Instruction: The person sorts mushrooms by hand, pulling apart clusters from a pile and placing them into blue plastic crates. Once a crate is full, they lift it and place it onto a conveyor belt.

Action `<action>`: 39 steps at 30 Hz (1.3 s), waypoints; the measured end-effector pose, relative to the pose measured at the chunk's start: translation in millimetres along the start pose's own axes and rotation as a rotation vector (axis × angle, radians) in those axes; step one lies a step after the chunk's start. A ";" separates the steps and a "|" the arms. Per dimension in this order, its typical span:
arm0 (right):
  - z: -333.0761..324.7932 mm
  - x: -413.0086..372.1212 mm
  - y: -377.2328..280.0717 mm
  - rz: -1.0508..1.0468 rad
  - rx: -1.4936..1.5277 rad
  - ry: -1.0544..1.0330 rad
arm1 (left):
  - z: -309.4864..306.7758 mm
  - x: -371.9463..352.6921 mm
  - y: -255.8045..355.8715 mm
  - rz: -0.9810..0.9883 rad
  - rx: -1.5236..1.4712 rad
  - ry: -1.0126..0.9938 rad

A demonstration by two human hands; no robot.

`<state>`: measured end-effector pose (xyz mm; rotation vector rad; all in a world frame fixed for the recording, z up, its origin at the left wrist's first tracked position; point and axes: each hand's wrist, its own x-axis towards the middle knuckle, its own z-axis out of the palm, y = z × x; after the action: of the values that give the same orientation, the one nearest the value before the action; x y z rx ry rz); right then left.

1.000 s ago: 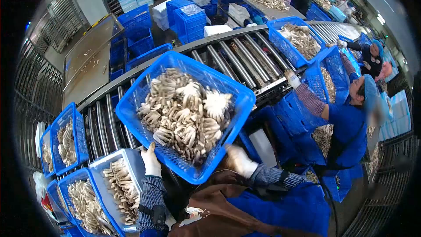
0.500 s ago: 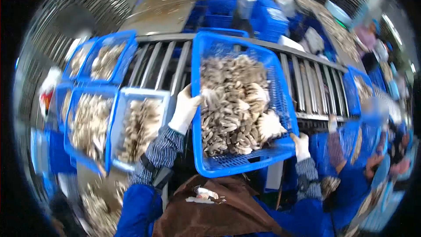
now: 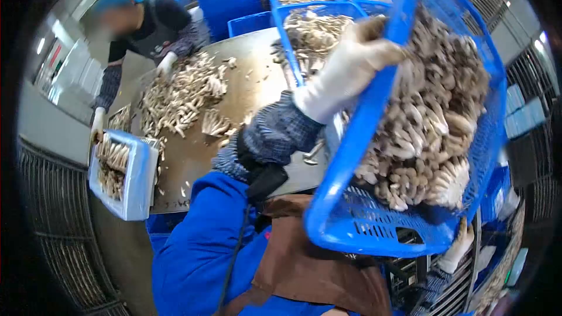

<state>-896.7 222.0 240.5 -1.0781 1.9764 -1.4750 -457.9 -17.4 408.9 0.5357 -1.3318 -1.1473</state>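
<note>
A blue plastic basket (image 3: 345, 158), heaped with grey-brown mushrooms (image 3: 430, 123), is held up in front of me and tilted. My left hand (image 3: 357, 64), in a whitish glove with stained fingers, is closed over its left rim. Low on the right, my right hand (image 3: 458, 248), gloved too, grips the near right corner; part of its fingers is hidden by the basket. Just beyond my left hand stands another blue basket of mushrooms (image 3: 319, 32). A loose pile of mushrooms (image 3: 181, 93) lies on the metal table (image 3: 257, 64).
A co-worker (image 3: 155, 23) in a blue cap reaches over the table's far left. A pale blue crate with mushrooms (image 3: 137, 181) sits at the table's left corner. Several blue bins (image 3: 228, 9) stand behind. Metal rollers (image 3: 462, 278) run beneath my right hand.
My view has swung left to the table and co-worker. The mushroom basket has come off the rollers, raised and tilted, with both hands still on it.
</note>
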 end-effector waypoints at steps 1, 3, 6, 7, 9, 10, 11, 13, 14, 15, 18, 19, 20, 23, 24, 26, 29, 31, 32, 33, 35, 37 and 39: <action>8.1 -1.6 -18.5 -0.043 -0.058 -0.056 | -12.8 -12.0 42.5 0.015 -0.065 0.040; 77.7 -15.1 -116.7 -0.164 -0.091 -0.177 | -97.1 -16.8 110.9 0.174 0.037 0.154; 196.0 -24.6 -145.2 -0.134 -0.067 -0.320 | -176.2 -25.5 160.1 0.263 0.175 0.134; 232.0 -45.6 -167.0 0.000 -0.064 -0.359 | -196.9 -40.6 175.2 0.248 0.205 0.150; 291.8 -83.1 -137.8 -0.110 0.065 -0.463 | -246.6 -76.0 201.2 0.196 0.273 0.213; 401.0 -63.8 -159.5 -0.023 0.061 -0.571 | -307.3 -45.3 186.2 0.138 0.328 0.266; 432.5 -66.0 -151.6 -0.010 -0.148 -0.627 | -332.8 -49.1 190.3 0.091 0.365 0.311; 484.0 -85.8 -133.7 0.024 -0.160 -0.785 | -374.1 -61.7 197.5 0.010 0.430 0.394; 506.0 -98.5 -124.4 0.120 -0.064 -0.884 | -385.1 -74.5 200.0 -0.025 0.453 0.426; 533.6 -110.2 -88.9 0.153 -0.002 -0.942 | -396.2 -74.0 198.5 -0.063 0.469 0.442; 576.4 -139.6 -68.3 0.092 -0.016 -1.072 | -415.0 -68.0 176.7 -0.179 0.497 0.483; 618.7 -142.9 12.8 0.019 -0.140 -1.110 | -419.3 -64.0 163.5 -0.231 0.502 0.504; 624.6 -148.4 9.6 0.028 -0.216 -1.139 | -417.3 -59.3 153.7 -0.255 0.512 0.550; 645.2 -172.7 24.7 -0.111 -0.288 -1.181 | -423.1 -51.4 121.4 -0.291 0.644 0.508; 650.8 -176.1 18.4 -0.052 -0.331 -1.258 | -409.9 -46.1 119.8 -0.321 0.705 0.522; 663.4 -187.0 24.7 -0.042 -0.417 -1.374 | -381.0 -22.0 114.5 -0.403 0.845 0.487; 687.3 -191.8 43.9 -0.100 -0.398 -1.384 | -382.4 16.0 90.4 -0.423 0.972 0.504; 694.2 -182.6 26.3 -0.159 -0.372 -1.434 | -384.2 36.9 73.8 -0.392 1.041 0.475; 695.5 -174.5 14.0 -0.235 -0.418 -1.512 | -382.0 46.2 66.2 -0.351 1.099 0.433; 697.4 -167.8 4.1 -0.311 -0.463 -1.588 | -374.1 54.8 60.1 -0.361 1.105 0.432; 730.5 -160.6 30.1 -0.560 -0.555 -1.812 | -350.5 72.0 48.6 -0.381 1.215 0.411; 720.9 -147.8 12.9 -0.474 -0.410 -1.826 | -334.9 88.0 35.8 -0.433 1.247 0.386; 707.9 -135.8 2.4 -0.423 -0.277 -1.834 | -313.9 102.7 21.0 -0.391 1.385 0.318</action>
<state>-295.1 -87.4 -8.4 -1.9001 0.5526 0.0962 -175.3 -189.5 403.1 1.9383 -1.6223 -0.2075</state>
